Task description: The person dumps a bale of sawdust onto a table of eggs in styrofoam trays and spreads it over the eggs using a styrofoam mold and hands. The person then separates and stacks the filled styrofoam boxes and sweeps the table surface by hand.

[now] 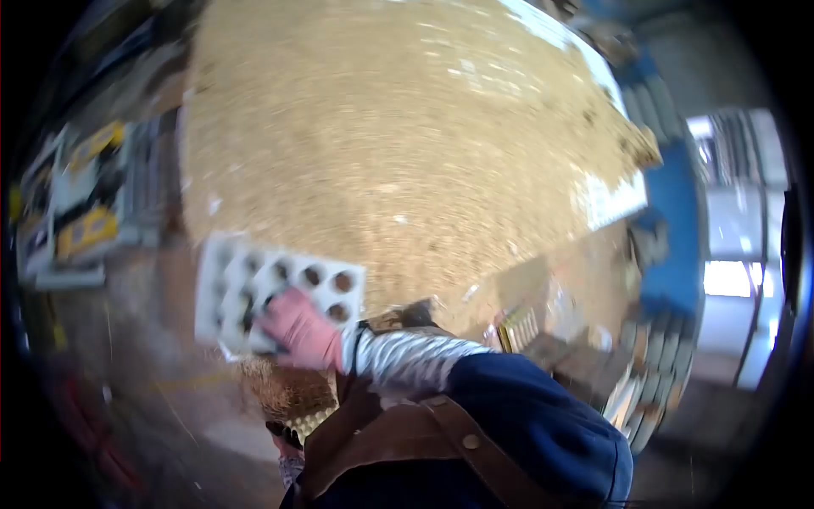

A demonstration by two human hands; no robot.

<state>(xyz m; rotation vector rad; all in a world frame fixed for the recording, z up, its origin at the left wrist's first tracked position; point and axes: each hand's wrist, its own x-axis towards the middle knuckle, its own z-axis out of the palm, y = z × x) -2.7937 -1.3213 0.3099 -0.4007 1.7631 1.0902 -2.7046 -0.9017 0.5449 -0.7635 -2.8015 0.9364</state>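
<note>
My right hand [298, 331], in a pink glove with a grey sleeve, lies over the front of a white tray [354, 293] with rows of round holes. Its fingers are smeared by motion, so their grip is unclear. Some holes look dark inside. The tray rests at the near left edge of a wide bed of loose tan-brown material [381, 144]. Low at the left, my left hand [281, 434] shows only in part, beside a pale yellow knobbly piece [310, 422] with brown material [292, 388] behind it. Its fingers are too dark to read.
A rack with yellow and white parts [89, 195] stands at the left. A blue surface [674, 229] and stacked grey rolls or bags [657, 365] are at the right. A small yellowish ribbed box [517, 329] sits right of my arm. Red items [97, 433] lie lower left.
</note>
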